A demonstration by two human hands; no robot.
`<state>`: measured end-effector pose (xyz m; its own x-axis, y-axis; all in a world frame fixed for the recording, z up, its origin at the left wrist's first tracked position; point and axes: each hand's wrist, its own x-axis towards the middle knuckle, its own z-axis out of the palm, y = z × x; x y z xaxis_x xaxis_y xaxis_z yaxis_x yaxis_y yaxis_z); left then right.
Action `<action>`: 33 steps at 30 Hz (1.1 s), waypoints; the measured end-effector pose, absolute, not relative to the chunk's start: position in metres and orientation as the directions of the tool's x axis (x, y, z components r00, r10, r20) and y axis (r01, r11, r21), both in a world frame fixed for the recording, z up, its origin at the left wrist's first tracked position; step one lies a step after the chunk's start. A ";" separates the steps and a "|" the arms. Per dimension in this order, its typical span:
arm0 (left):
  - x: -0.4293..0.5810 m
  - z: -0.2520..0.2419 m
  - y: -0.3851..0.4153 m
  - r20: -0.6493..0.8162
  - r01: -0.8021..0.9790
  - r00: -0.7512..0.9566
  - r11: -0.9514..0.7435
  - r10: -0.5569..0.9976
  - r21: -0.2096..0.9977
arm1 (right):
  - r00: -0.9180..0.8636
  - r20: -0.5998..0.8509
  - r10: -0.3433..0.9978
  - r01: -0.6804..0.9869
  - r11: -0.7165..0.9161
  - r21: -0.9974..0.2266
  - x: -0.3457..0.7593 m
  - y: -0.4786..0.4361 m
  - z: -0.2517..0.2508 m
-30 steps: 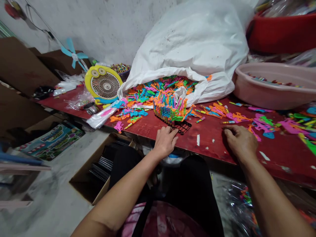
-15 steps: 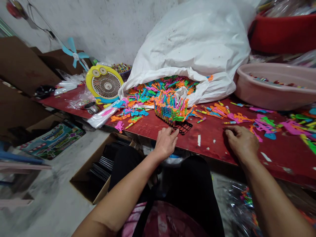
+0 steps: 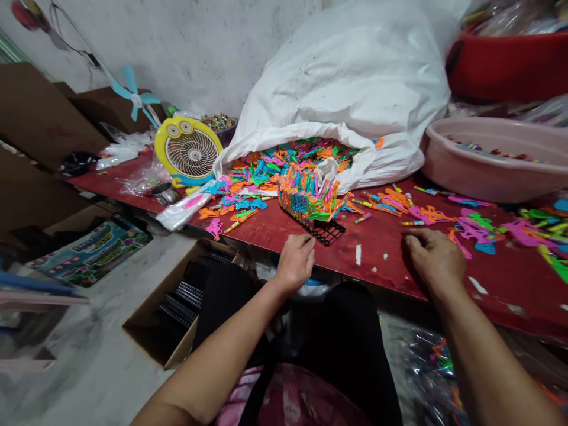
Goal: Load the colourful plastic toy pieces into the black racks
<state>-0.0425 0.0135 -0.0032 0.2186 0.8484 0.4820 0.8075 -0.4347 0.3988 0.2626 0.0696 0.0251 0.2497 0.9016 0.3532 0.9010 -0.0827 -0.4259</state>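
Observation:
My left hand rests palm down at the red table's front edge, its fingertips just left of a black plastic grid rack. On the rack stands a packed row of bright plastic toy pieces. My right hand lies curled on the red surface, close to scattered pink and orange pieces. Its fingertips are partly hidden, and nothing shows in it. A heap of multicoloured pieces spills from a white sack.
A pink plastic basin stands at the right, with a red tub behind it. A yellow fan stands at the table's back left. Below the table's front edge, a cardboard box holds black grids.
My left hand has drawn slightly left, away from the rack's corner. My right hand has shifted only slightly. The rack and the row of pieces stay in place.

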 end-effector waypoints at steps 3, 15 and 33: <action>-0.042 -0.002 0.014 0.489 0.783 0.204 -0.441 0.848 0.439 | 0.336 0.439 0.833 0.808 -0.015 -0.589 0.267 0.071 0.020; -0.083 0.012 0.057 0.605 0.702 -0.304 -0.256 0.736 0.665 | 0.266 0.374 0.889 0.883 -0.069 -0.463 0.322 0.069 0.041; -0.076 0.002 0.061 0.419 0.825 -0.009 -0.230 0.908 0.515 | -0.309 0.222 0.925 0.946 0.276 0.168 0.313 0.125 0.048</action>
<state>-0.0757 0.0608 0.0021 -0.0085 0.9079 0.4190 0.8255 -0.2301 0.5154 0.3127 0.1254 0.0483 -0.3094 0.9247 0.2220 0.9463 0.2764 0.1676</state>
